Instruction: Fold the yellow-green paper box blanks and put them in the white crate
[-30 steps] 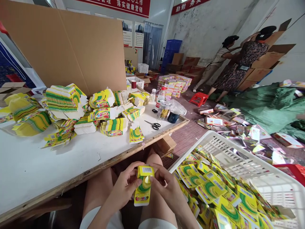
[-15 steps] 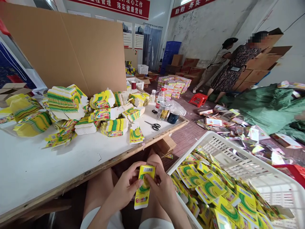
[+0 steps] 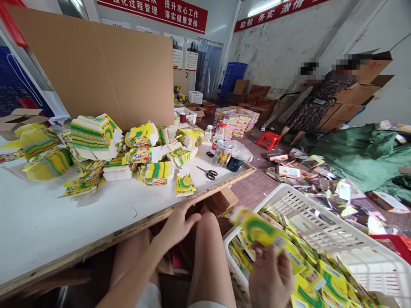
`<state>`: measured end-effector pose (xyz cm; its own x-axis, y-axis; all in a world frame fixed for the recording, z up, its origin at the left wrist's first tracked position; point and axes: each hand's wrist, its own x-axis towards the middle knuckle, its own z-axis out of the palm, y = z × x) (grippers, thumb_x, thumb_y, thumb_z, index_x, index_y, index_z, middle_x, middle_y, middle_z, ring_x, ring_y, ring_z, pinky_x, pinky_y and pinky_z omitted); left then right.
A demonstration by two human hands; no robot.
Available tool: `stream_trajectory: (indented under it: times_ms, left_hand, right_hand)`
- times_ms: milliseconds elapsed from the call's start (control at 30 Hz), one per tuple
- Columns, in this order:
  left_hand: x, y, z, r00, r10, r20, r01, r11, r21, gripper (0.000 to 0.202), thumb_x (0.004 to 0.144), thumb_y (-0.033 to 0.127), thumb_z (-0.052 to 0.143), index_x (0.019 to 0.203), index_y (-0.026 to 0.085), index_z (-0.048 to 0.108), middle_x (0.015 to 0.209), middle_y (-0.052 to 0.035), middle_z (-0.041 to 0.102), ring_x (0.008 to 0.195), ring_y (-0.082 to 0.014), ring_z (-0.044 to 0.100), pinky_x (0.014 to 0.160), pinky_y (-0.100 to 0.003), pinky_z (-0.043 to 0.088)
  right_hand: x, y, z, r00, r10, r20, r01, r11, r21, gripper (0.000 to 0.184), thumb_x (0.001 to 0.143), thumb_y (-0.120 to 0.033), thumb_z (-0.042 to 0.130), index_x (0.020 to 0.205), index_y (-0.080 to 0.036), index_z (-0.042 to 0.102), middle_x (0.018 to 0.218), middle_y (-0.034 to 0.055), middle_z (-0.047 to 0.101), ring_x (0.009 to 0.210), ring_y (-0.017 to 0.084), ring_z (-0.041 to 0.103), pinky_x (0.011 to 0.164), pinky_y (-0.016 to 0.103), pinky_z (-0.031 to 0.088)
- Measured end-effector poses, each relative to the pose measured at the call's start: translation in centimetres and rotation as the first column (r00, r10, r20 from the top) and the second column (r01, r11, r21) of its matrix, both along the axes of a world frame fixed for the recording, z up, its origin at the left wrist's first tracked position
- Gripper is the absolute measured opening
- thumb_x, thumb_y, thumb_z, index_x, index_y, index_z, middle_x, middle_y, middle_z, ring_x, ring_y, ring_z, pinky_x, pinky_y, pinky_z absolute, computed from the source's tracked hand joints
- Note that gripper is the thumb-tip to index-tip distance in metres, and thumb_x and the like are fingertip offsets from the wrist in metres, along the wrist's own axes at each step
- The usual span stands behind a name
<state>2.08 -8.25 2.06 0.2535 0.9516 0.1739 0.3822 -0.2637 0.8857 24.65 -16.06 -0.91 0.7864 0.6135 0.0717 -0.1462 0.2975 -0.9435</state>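
My right hand (image 3: pixel 271 276) grips a small yellow-and-green carton (image 3: pixel 258 229) by one end, over the near corner of a white plastic basket (image 3: pixel 282 193). The carton is smeared by motion. Similar yellow cartons (image 3: pixel 308 282) fill the basket. My left hand (image 3: pixel 180 224) holds nothing; its thumb stands apart and its fingers reach to the table's wooden edge (image 3: pixel 154 218), the tips partly out of sight. Just beyond it lies a small stack of flat yellow cartons (image 3: pixel 185 184). Several bundles of the same flat cartons (image 3: pixel 156 173) cover the back of the white table (image 3: pixel 96 222).
Black-handled scissors (image 3: pixel 210 173), a dark mug (image 3: pixel 235 163), a clear jar (image 3: pixel 222 155) and a bottle (image 3: pixel 218 134) stand or lie at the table's right end. A cardboard sheet (image 3: pixel 128 72) rises behind. Two people are near stacked boxes, beyond a red stool (image 3: pixel 268 140).
My hands have parted. The right hand has carried the carton right, over the basket; the left hand has let go of it and moved up to the table edge.
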Motion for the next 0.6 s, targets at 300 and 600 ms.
stream_trajectory:
  times_ms: [300, 600]
  left_hand:
    - [-2.6, 6.4, -4.8, 0.974, 0.099, -0.205, -0.099, 0.995, 0.012, 0.037, 0.088, 0.028, 0.063, 0.124, 0.018, 0.066, 0.144, -0.0166, 0.059, 0.140, -0.0341, 0.046, 0.120, -0.056, 0.025]
    - [-2.5, 6.3, -4.6, 0.987, 0.120, -0.104, -0.117, 0.993, 0.028, 0.040, 0.081, 0.020, 0.070, 0.121, 0.024, 0.066, 0.134, -0.0087, 0.068, 0.134, -0.0326, 0.054, 0.122, -0.060, 0.015]
  right_hand:
    - [-4.8, 7.7, -1.5, 0.837, 0.471, 0.280, -0.402, 0.875, -0.270, 0.036, 0.079, -0.047, 0.070, 0.099, -0.018, 0.075, 0.098, 0.0106, 0.078, 0.090, 0.028, 0.071, 0.081, 0.039, 0.054]
    - [-10.9, 19.7, 0.0, 0.756, 0.510, 0.410, -0.399, 0.856, -0.329, 0.026, 0.089, -0.040, 0.068, 0.100, -0.016, 0.068, 0.102, 0.0058, 0.070, 0.105, 0.026, 0.062, 0.100, 0.049, 0.041]
